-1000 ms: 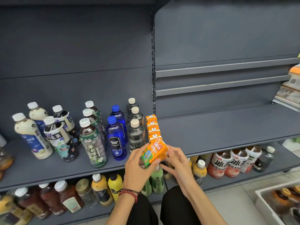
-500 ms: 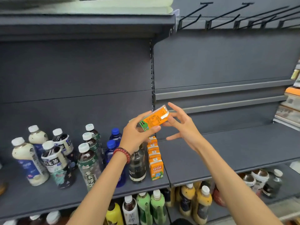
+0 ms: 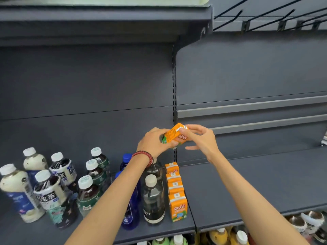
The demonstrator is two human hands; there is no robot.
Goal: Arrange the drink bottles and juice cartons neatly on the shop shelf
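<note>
An orange juice carton [image 3: 174,136] is held tilted in the air above the shelf, near the upright post. My left hand [image 3: 154,143] grips its left end, and my right hand [image 3: 200,139] pinches its right end with thumb and forefinger. Below it a row of several orange juice cartons [image 3: 177,193] runs front to back on the grey shelf [image 3: 247,188]. To the row's left stand dark clear bottles [image 3: 153,200], blue bottles [image 3: 130,214], green-labelled tea bottles [image 3: 88,193] and cream-coloured bottles [image 3: 19,193].
The right half of the grey shelf holds nothing. A lower shelf carries yellow, green and dark bottles [image 3: 221,236]. An upper shelf [image 3: 106,16] overhangs the left bay, and black wire hooks [image 3: 265,18] jut out at the top right.
Both hands lifted the carton from the shelf's front edge up toward the back panel. My right hand has closed its fingers on the carton's right end. The camera tilted up.
</note>
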